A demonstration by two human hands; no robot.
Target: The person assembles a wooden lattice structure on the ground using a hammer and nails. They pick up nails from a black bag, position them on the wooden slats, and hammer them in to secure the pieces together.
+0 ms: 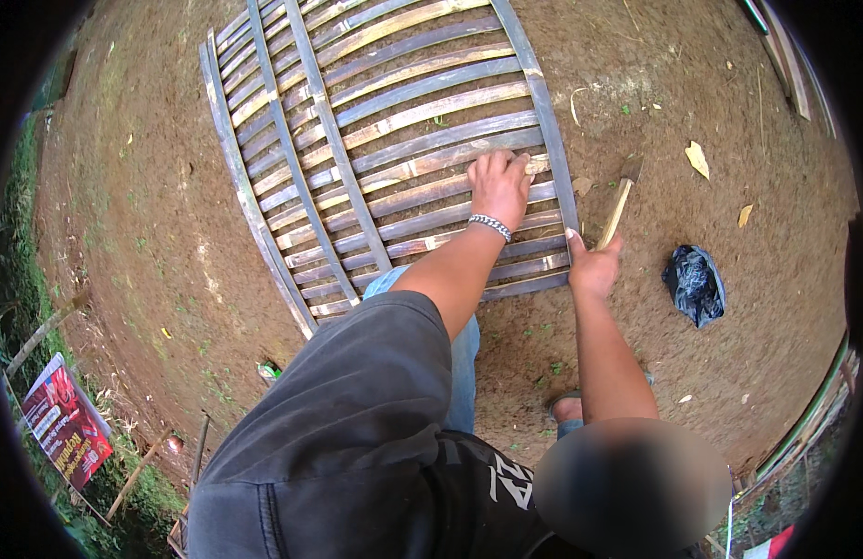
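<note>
A bamboo slat panel (pixel 431 140) lies on the ground in front of me, its long slats crossed by several narrower strips. My left hand (pixel 501 191) is closed over one slat near the panel's right edge strip, fingers curled round it; a pale slat end (pixel 538 166) sticks out past the fingertips. Just outside the panel's near right corner, my right hand (pixel 595 268) grips the lower part of a wooden-handled tool (pixel 616 212). Its dark metal head points away from me, and its exact kind is hard to make out. The right thumb lies by the edge strip.
A crumpled black plastic bag (pixel 695 285) rests on the dirt to the right. Dry leaves (pixel 698 159) are scattered beyond the tool. At far left stand a red printed banner (pixel 68 424) and thin poles. A small green item (pixel 268 372) lies left of my shirt.
</note>
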